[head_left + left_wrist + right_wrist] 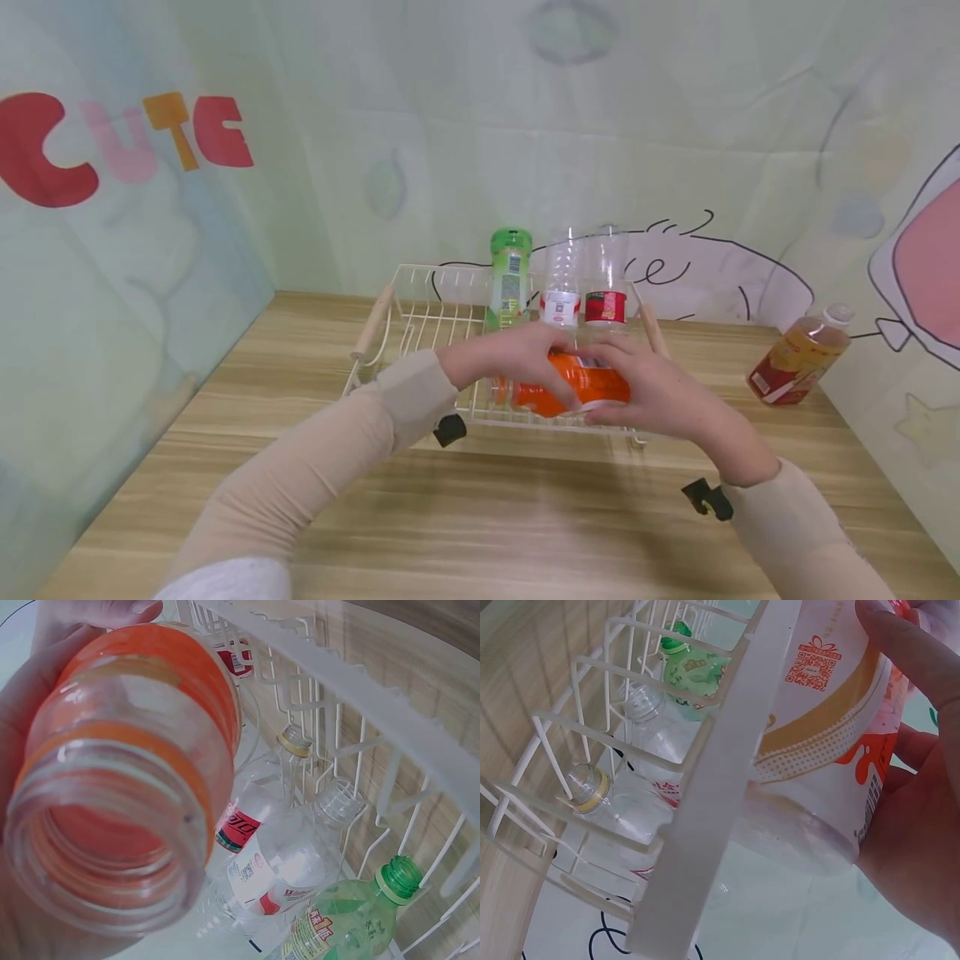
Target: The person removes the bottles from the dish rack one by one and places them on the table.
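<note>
An orange-labelled clear plastic bottle [600,383] lies sideways above the front of a white wire dish rack [712,817]. My left hand [528,358] grips it toward the neck, fingers curled over it. In the left wrist view the bottle's uncapped mouth [109,847] faces the camera. My right hand [656,387] holds the base end between thumb and fingers; the right wrist view shows the label's printed code [811,671]. Behind the hands lean a green bottle [510,279], a clear bottle with a white-and-red label [560,308] and one with a red label [606,307].
The leaning bottles' uncapped necks, such as the green one [401,877], lie among the rack's wires. Wooden handles [372,325] flank the rack. A capped bottle of amber drink [798,358] stands on the wood-grain table [480,517] at the right. Printed curtains hang behind.
</note>
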{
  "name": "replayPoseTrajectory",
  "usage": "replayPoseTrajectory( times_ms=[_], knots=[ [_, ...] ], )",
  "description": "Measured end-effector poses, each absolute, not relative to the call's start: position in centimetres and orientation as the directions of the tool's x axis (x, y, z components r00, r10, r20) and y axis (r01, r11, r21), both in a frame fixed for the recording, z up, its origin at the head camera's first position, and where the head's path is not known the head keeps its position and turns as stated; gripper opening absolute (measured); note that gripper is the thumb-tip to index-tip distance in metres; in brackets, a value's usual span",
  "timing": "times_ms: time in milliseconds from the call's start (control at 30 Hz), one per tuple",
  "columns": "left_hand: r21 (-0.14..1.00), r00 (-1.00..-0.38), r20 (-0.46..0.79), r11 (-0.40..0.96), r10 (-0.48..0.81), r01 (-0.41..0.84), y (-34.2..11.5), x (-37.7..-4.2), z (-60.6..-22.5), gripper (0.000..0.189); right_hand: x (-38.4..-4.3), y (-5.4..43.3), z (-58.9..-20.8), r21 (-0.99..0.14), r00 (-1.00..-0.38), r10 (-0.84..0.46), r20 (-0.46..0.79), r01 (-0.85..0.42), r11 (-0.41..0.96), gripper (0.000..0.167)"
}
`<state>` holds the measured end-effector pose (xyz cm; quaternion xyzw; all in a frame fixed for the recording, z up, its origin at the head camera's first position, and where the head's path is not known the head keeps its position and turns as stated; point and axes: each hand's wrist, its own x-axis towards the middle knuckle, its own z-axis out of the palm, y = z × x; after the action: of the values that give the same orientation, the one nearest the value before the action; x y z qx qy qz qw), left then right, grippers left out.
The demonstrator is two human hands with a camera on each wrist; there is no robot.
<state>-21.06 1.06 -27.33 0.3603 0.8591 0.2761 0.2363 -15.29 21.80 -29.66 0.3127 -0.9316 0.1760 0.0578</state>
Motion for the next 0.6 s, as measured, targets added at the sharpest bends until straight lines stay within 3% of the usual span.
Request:
replayPoseTrajectory(
  times_ms=[300, 600],
  knots=[
    [0.668, -0.597, -0.218, 0.564, 0.772, 0.485, 0.92, -21.1, -27.3, 0.043, -15.09, 21.92, -29.76, -0.255, -0.769, -0.585, 0.258, -0.639, 0.726, 0.065],
    [0.708, -0.567, -0.233, 0.537, 0.79, 0.458, 0.54, -21.51, -26.92, 0.052, -15.15, 22.48, -29.95, -0.315, -0.773, -0.578, 0.262, -0.634, 0.706, 0.064]
  ],
)
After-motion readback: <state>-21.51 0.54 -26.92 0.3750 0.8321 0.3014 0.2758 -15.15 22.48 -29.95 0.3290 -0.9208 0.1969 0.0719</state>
